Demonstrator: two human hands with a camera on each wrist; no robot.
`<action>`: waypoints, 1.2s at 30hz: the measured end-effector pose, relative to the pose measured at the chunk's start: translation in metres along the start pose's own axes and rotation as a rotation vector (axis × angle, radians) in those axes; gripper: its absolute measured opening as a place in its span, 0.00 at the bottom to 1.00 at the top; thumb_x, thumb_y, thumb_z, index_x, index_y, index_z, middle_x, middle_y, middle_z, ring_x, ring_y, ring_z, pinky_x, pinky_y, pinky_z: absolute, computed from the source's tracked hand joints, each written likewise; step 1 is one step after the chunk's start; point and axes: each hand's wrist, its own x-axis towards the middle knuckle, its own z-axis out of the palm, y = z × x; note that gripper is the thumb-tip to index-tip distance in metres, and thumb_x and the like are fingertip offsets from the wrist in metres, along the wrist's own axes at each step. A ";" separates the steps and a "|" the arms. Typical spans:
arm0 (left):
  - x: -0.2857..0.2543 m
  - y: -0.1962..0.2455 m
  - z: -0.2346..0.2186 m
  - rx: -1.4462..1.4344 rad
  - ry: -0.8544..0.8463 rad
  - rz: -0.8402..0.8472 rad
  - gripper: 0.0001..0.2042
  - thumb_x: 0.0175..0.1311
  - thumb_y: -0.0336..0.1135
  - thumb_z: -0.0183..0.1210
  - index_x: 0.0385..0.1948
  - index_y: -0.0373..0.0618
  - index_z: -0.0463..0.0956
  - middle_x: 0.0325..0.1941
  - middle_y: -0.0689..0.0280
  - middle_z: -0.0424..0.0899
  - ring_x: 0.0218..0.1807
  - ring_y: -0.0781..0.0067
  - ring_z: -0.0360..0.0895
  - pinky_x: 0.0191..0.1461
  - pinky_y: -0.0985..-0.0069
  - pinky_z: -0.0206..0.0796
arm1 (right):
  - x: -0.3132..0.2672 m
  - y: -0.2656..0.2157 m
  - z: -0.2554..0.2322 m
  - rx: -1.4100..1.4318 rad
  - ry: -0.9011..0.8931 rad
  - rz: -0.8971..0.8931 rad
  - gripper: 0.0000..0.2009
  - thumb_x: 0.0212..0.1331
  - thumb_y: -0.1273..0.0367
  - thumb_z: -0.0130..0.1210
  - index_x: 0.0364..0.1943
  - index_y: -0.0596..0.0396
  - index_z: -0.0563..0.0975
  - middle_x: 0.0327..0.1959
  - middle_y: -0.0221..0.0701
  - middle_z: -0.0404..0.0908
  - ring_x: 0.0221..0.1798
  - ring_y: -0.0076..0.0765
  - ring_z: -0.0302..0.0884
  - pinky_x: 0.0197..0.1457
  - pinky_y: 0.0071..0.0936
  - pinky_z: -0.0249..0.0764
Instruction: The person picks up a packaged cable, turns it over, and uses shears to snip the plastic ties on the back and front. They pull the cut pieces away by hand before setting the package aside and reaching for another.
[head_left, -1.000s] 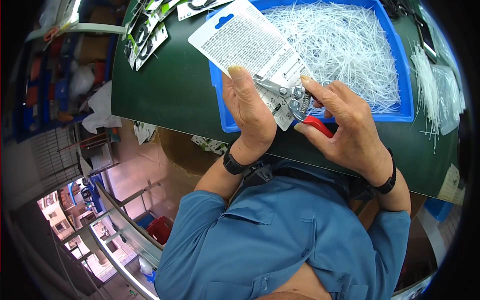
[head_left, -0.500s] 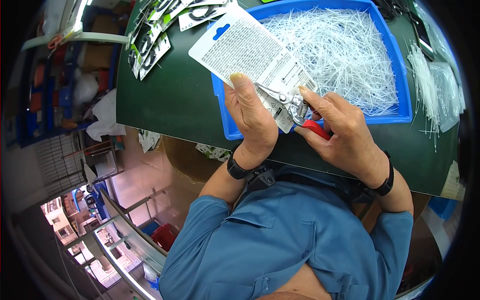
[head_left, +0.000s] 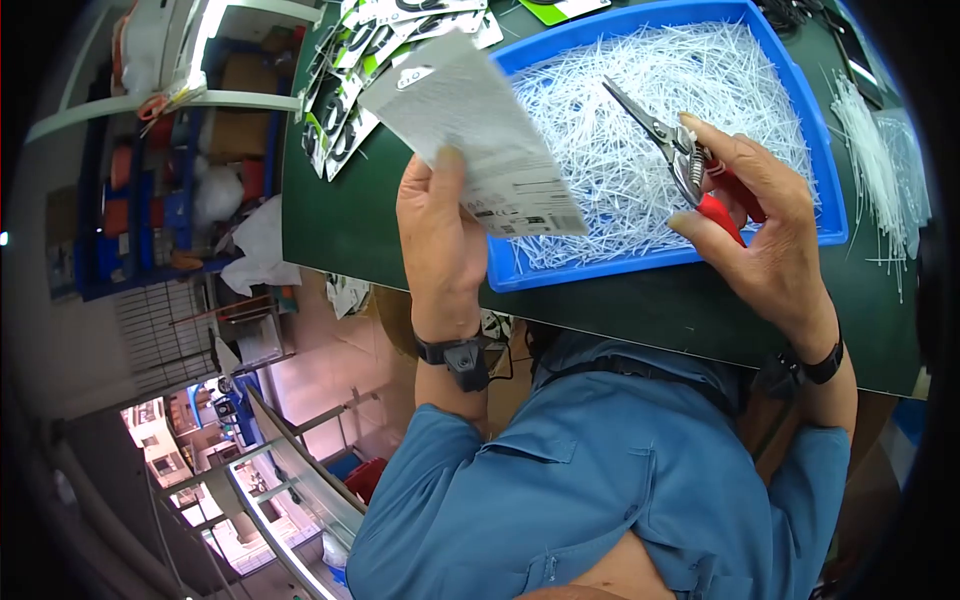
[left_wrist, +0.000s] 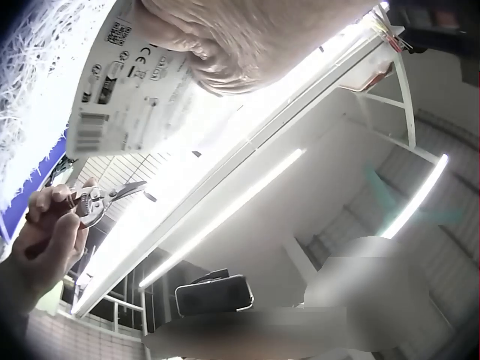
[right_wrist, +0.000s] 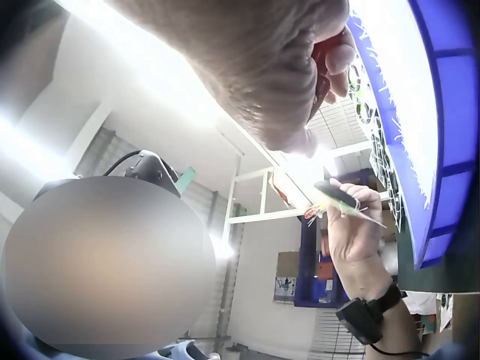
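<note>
In the head view, my left hand (head_left: 437, 235) holds a printed white card (head_left: 480, 125) with a hang hole, its thumb lying on the near face. The card is raised and tilted above the left side of a blue tray (head_left: 600, 272). My right hand (head_left: 775, 235) grips red-handled pruning shears (head_left: 683, 165) over the tray, blades pointing up and left, apart from the card. Thin white plastic strips (head_left: 640, 200) fill the tray. The left wrist view shows the card's barcode (left_wrist: 91, 131) and the shears (left_wrist: 94, 202) beyond it.
Carded packs with black items (head_left: 345, 125) lie heaped at the table's far left. To the right of the tray are a bundle of white cable ties (head_left: 868, 150) and a clear plastic bag (head_left: 903, 170). The green table's front edge (head_left: 690, 345) runs close to the body.
The shears, earlier overlapping the card's lower part, have moved right and away from it. My left hand has shifted left and tilted the card. The view has shifted too.
</note>
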 end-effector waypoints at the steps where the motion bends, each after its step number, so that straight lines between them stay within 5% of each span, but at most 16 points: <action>1: 0.003 0.003 0.000 -0.085 0.062 -0.067 0.15 0.82 0.44 0.52 0.50 0.40 0.79 0.41 0.65 0.87 0.51 0.70 0.81 0.57 0.69 0.74 | 0.000 -0.002 0.000 0.008 0.000 -0.004 0.34 0.48 0.72 0.75 0.65 0.57 0.79 0.32 0.33 0.78 0.28 0.26 0.71 0.34 0.25 0.73; 2: 0.009 -0.001 -0.005 -0.079 0.067 -0.063 0.15 0.82 0.44 0.52 0.50 0.40 0.79 0.41 0.65 0.87 0.51 0.70 0.81 0.57 0.69 0.74 | -0.001 -0.004 0.001 0.019 -0.058 0.001 0.35 0.47 0.73 0.75 0.66 0.57 0.78 0.33 0.32 0.78 0.29 0.26 0.71 0.34 0.25 0.72; 5: 0.029 -0.035 -0.035 -0.704 -0.624 -0.094 0.21 0.86 0.50 0.41 0.37 0.47 0.77 0.27 0.71 0.76 0.35 0.74 0.71 0.44 0.73 0.69 | -0.008 -0.013 0.008 0.050 -0.195 0.018 0.38 0.45 0.75 0.74 0.68 0.55 0.77 0.36 0.31 0.78 0.30 0.28 0.71 0.35 0.26 0.71; 10: 0.029 -0.031 -0.001 -0.738 -0.578 -0.157 0.28 0.87 0.55 0.29 0.28 0.52 0.71 0.22 0.73 0.63 0.29 0.75 0.60 0.39 0.74 0.63 | -0.018 -0.022 0.020 -0.023 -0.374 -0.055 0.38 0.44 0.72 0.77 0.67 0.54 0.77 0.34 0.34 0.78 0.31 0.36 0.74 0.35 0.32 0.72; 17: 0.058 -0.029 -0.001 -0.603 -1.049 0.024 0.29 0.87 0.53 0.24 0.26 0.54 0.70 0.23 0.74 0.69 0.31 0.74 0.63 0.42 0.73 0.65 | -0.023 -0.025 0.018 -0.116 -0.434 -0.053 0.38 0.43 0.72 0.77 0.66 0.53 0.76 0.31 0.35 0.74 0.31 0.41 0.74 0.35 0.36 0.72; 36: 0.042 -0.034 0.003 -0.490 -0.994 -0.023 0.31 0.86 0.55 0.23 0.25 0.53 0.70 0.22 0.73 0.68 0.29 0.75 0.63 0.39 0.73 0.63 | -0.026 -0.013 0.020 -0.302 -0.318 -0.233 0.41 0.42 0.78 0.74 0.69 0.49 0.75 0.34 0.34 0.73 0.34 0.40 0.75 0.35 0.37 0.74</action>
